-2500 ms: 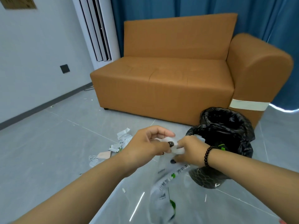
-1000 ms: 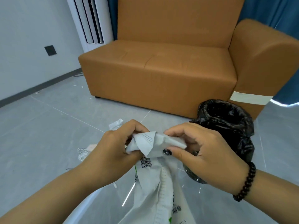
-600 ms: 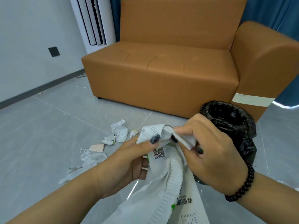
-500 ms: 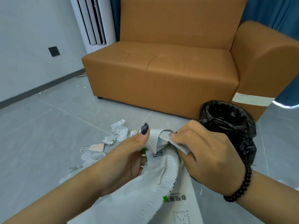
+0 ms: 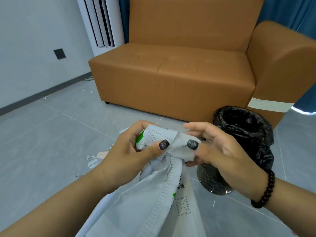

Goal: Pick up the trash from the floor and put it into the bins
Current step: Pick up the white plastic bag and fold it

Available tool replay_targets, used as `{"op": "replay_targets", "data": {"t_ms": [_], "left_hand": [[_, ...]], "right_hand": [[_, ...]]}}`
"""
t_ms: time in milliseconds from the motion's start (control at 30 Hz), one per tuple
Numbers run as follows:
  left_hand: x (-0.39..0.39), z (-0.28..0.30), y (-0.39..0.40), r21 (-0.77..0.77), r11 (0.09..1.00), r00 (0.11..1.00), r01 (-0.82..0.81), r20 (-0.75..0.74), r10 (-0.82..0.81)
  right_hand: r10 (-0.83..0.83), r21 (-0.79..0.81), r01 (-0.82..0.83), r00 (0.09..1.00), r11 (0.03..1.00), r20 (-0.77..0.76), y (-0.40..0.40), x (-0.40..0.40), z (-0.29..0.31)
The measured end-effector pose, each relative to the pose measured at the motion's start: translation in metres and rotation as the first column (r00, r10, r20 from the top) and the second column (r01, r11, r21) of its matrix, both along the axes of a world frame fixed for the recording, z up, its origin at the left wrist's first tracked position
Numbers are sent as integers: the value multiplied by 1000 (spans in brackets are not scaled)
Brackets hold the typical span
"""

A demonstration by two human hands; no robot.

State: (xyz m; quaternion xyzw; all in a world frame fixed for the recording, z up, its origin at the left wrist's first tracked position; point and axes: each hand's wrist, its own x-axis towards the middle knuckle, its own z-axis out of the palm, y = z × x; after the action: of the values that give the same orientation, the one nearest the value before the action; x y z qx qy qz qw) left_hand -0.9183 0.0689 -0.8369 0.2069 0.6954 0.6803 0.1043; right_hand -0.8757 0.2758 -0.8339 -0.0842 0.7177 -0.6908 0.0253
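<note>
floor [image 5: 51, 134]: grey tiles | bin [image 5: 239, 147], black liner, just behind right hand [image 5: 220, 151] | sofa [image 5: 171, 79] beyond both hands | face mask [image 5: 95, 159] beside left hand [image 5: 126, 156]

An orange sofa [image 5: 179, 69] stands on the grey tiled floor [image 5: 42, 134] before blue curtains [image 5: 287, 9], a white wall [image 5: 34, 40] at left.

White plastic bag [image 5: 153, 207] with green and grey print; black-lined bin [image 5: 246, 134]; tan sofa [image 5: 179, 74]; grey floor [image 5: 42, 134].
</note>
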Motion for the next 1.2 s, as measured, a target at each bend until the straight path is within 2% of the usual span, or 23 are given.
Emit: {"op": "replay_targets", "data": {"t_ms": [33,100,167,333,433,467,533,567,600,700,733,800,833,900,967,1000,1067,1200], "left_hand": [[1,0,0,-3,1000,1000,-13,-24,13],[2,-1,0,-15,1000,999,-4,-47,3],[6,-2,4,-12,1000,999,17,-32,-18],[7,-7,8,-1,999,992,41,117,-40],[12,-7,2,-50,994,971,93,227,-79],[14,-11,-7,-39,986,964,164,218,-151],[6,-28,-8,-87,996,984,31,175,-16],[1,-38,-12,-61,998,991,12,137,-3],[0,-39,-12,-47,999,989,-3,145,9],[14,-12,-5,-35,997,951,70,305,-56],[7,-9,2,-82,995,940,58,340,-27],[5,-8,4,-37,999,951,20,311,-7],[4,-6,8,17,1000,954,18,299,-23],[2,-6,8,17,1000,964,-20,264,15],[3,-6,6,-33,999,988,-31,152,36],[4,-4,4,-73,997,992,-29,119,38],[4,-3,3,-102,995,989,-8,144,23],[20,-1,6,-26,999,968,22,252,-15]], "right_hand": [[-20,-34,23,997,999,77,-2,-1,1],[-42,-10,44,992,999,117,-8,-3,3],[-78,7,78,993,997,86,-11,-3,4],[-162,60,164,986,985,-35,-10,-2,6],[-193,242,240,960,940,-201,-7,0,4],[-178,328,276,938,904,-298,-7,1,4],[-66,459,337,857,822,-512,-8,4,1],[8,499,356,808,790,-589,-8,4,0],[65,528,368,772,766,-633,-9,5,-2],[143,562,404,708,721,-692,-7,3,-5],[152,564,403,702,720,-695,-6,1,-5],[133,546,341,746,765,-653,-3,1,-4],[95,516,279,806,810,-584,-2,0,-4],[16,401,124,944,908,-328,-1,1,-1],[-9,241,26,997,970,-72,-3,2,0],[-29,179,29,1000,983,-2,-5,2,1],[-86,116,83,996,990,19,-10,1,3],[-192,88,200,977,976,-87,-14,0,1]]}}
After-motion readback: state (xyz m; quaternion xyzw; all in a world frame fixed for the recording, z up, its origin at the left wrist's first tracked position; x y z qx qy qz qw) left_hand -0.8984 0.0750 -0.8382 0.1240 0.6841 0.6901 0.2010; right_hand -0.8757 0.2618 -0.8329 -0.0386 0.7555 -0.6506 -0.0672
